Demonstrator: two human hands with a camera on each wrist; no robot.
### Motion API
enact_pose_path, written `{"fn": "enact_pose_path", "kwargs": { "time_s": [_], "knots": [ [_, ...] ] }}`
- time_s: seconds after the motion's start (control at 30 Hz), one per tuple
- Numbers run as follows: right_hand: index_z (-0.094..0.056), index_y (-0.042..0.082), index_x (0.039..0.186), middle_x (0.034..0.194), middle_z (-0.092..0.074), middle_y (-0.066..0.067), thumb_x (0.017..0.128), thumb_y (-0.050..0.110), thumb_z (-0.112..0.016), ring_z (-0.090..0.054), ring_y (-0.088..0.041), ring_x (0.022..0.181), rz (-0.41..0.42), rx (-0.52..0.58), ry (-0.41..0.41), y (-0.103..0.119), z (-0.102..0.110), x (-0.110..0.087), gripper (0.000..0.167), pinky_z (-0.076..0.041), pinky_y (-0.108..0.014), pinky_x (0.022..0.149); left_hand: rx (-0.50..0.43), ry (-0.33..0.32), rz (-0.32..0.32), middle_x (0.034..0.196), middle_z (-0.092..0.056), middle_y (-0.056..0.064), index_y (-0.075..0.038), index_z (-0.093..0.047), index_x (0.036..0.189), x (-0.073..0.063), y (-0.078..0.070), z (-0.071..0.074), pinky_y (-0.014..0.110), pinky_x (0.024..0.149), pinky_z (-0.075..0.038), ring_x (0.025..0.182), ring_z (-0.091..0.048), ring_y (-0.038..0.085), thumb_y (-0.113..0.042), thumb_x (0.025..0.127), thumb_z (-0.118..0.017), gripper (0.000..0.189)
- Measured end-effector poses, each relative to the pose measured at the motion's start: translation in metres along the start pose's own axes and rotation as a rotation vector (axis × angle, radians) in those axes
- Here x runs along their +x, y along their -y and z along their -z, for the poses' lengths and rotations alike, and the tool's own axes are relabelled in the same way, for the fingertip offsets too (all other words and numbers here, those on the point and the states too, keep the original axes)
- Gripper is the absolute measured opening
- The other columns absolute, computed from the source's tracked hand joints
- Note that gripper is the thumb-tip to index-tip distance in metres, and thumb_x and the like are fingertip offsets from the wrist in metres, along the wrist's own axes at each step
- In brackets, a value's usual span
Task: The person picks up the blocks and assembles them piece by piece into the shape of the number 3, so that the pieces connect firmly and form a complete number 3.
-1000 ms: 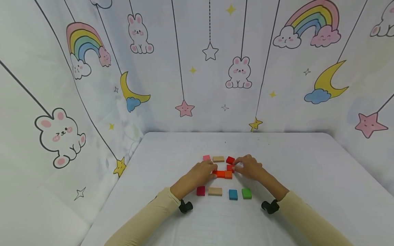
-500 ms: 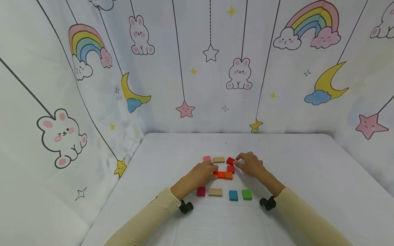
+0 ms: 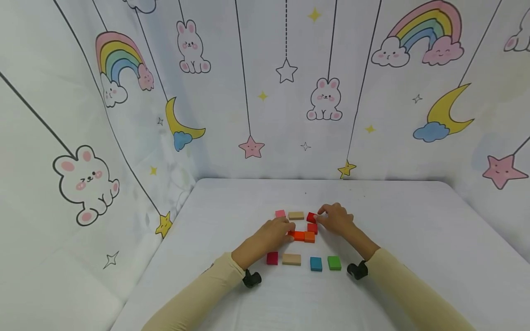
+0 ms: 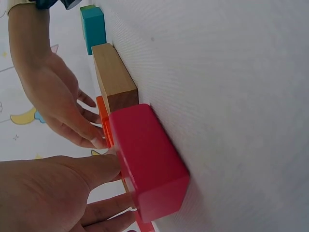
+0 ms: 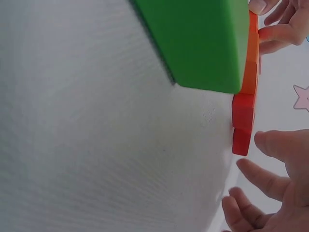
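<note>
My left hand (image 3: 271,233) pinches an orange-red block (image 3: 298,236) between thumb and fingers, at the left end of a short row. Against that block's right side lies an orange block (image 3: 309,236). A red block (image 3: 312,228) sits just behind the orange one, and a darker red block (image 3: 312,217), turned at a slant, lies beyond it. The right hand (image 3: 337,218) is beside the darker red block, its fingers parted. In the right wrist view, the right thumb (image 5: 277,145) stands a little apart from the darker red block (image 5: 241,141).
Behind the row lie a pink block (image 3: 280,214) and a longer wooden block (image 3: 296,215). Nearer stand a crimson block (image 3: 272,258), another wooden block (image 3: 291,259), a blue block (image 3: 316,264) and a green block (image 3: 334,263) on the white table (image 3: 393,216). Patterned cloth (image 3: 223,92) hangs around it.
My right hand has left the red block and moved back to the darker red one. The left hand has stayed at the orange-red block. The view has shifted slightly.
</note>
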State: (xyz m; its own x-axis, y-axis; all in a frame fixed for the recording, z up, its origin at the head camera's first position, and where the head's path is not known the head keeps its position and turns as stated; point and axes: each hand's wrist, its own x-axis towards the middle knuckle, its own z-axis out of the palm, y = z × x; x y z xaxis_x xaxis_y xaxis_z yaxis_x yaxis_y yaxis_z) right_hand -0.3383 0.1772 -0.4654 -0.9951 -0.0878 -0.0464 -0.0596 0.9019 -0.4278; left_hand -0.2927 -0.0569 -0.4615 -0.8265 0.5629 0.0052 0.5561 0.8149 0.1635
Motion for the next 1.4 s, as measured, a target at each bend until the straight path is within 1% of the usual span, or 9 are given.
{"fn": "enact_pose_path", "kwargs": {
  "time_s": [0.27, 0.47, 0.8, 0.97, 1.17, 1.4],
  "knots": [
    [-0.074, 0.009, 0.120, 0.121, -0.061, -0.025, 0.099, 0.030, -0.072, -0.057, -0.037, 0.107, -0.008, 0.005, 0.013, 0.002, 0.002, 0.001, 0.029, -0.047, -0.060, 0.088, 0.007, -0.001, -0.002, 0.134, -0.068, 0.004, -0.020, -0.070, 0.127, 0.001, -0.002, 0.001, 0.040, 0.104, -0.056, 0.122, -0.063, 0.019, -0.032, 0.102, -0.072, 0.028],
    [-0.073, 0.009, 0.123, 0.127, -0.061, -0.026, 0.100, 0.029, -0.071, -0.055, -0.039, 0.112, -0.017, 0.031, 0.035, -0.001, 0.003, 0.004, 0.031, -0.046, -0.059, 0.088, 0.009, -0.002, 0.006, 0.135, -0.068, 0.004, -0.020, -0.070, 0.128, 0.000, -0.003, 0.001, 0.040, 0.105, -0.056, 0.122, -0.063, 0.019, -0.032, 0.102, -0.071, 0.029],
    [-0.073, 0.012, 0.127, 0.135, -0.057, -0.029, 0.102, 0.025, -0.064, -0.050, -0.044, 0.119, -0.025, 0.064, 0.033, -0.008, 0.001, 0.009, 0.030, -0.045, -0.064, 0.092, 0.020, -0.019, -0.005, 0.132, -0.068, 0.005, -0.019, -0.071, 0.129, -0.002, -0.003, 0.001, 0.037, 0.102, -0.057, 0.121, -0.063, 0.019, -0.031, 0.102, -0.072, 0.030],
    [-0.073, 0.013, 0.130, 0.139, -0.056, -0.029, 0.102, 0.022, -0.065, -0.049, -0.045, 0.123, -0.014, 0.075, 0.023, -0.010, -0.001, 0.011, 0.031, -0.045, -0.067, 0.094, 0.017, -0.016, -0.003, 0.132, -0.068, 0.005, -0.019, -0.071, 0.129, -0.001, -0.003, 0.001, 0.037, 0.102, -0.058, 0.121, -0.063, 0.019, -0.031, 0.102, -0.072, 0.030],
    [-0.074, 0.014, 0.129, 0.137, -0.058, -0.029, 0.101, 0.019, -0.067, -0.051, -0.045, 0.122, 0.002, 0.073, 0.026, -0.011, -0.003, 0.015, 0.030, -0.046, -0.065, 0.091, 0.012, -0.014, 0.003, 0.132, -0.068, 0.005, -0.019, -0.071, 0.129, -0.002, -0.003, 0.001, 0.037, 0.102, -0.057, 0.121, -0.063, 0.019, -0.032, 0.102, -0.072, 0.030],
    [-0.076, 0.015, 0.128, 0.134, -0.059, -0.028, 0.101, 0.018, -0.069, -0.053, -0.043, 0.120, 0.025, 0.062, 0.033, -0.011, -0.002, 0.014, 0.028, -0.047, -0.064, 0.089, 0.000, -0.003, 0.015, 0.132, -0.068, 0.004, -0.020, -0.070, 0.129, -0.002, -0.004, 0.000, 0.038, 0.103, -0.057, 0.120, -0.063, 0.018, -0.033, 0.102, -0.072, 0.030]
  ]
}}
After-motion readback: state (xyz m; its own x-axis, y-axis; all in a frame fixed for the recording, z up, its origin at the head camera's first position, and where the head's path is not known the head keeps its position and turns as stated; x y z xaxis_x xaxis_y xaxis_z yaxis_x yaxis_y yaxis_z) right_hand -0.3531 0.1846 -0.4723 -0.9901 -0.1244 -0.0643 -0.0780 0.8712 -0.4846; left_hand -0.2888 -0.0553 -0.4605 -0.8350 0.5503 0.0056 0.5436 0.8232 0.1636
